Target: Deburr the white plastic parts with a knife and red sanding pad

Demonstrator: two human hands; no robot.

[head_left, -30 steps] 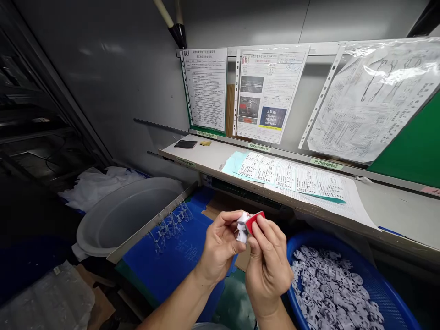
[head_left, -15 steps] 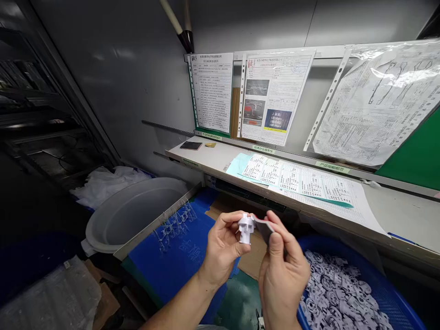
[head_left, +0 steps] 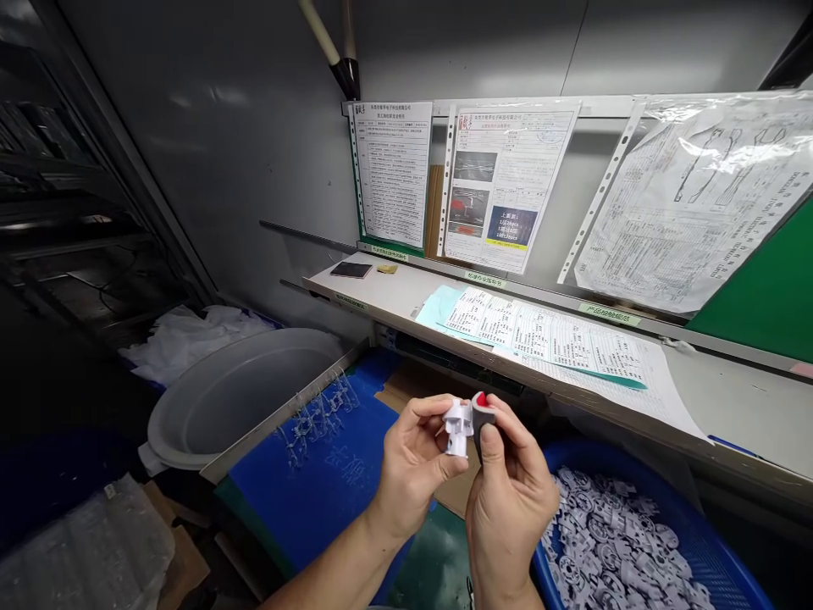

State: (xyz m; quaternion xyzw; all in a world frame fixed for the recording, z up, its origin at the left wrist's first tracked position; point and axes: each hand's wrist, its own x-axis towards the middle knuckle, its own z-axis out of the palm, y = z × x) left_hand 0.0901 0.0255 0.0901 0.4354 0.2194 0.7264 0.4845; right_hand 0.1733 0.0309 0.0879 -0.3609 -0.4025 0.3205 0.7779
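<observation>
Head view: my left hand (head_left: 412, 464) holds a white moulded plastic part (head_left: 458, 428) in its closed fingers (head_left: 427, 413), the part's long axis almost upright. My right hand (head_left: 511, 508) pinches a dark pad with a red top (head_left: 483, 417) narrowly, just beside the part's right side.

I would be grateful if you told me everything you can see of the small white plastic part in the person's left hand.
The small white plastic part is a matt, blocky moulding with a notched, stepped body and a narrower lower end. It stands roughly upright, pinched by the fingers of the left hand, just beside a dark pad held in the right hand. Whether they touch cannot be told.
</observation>
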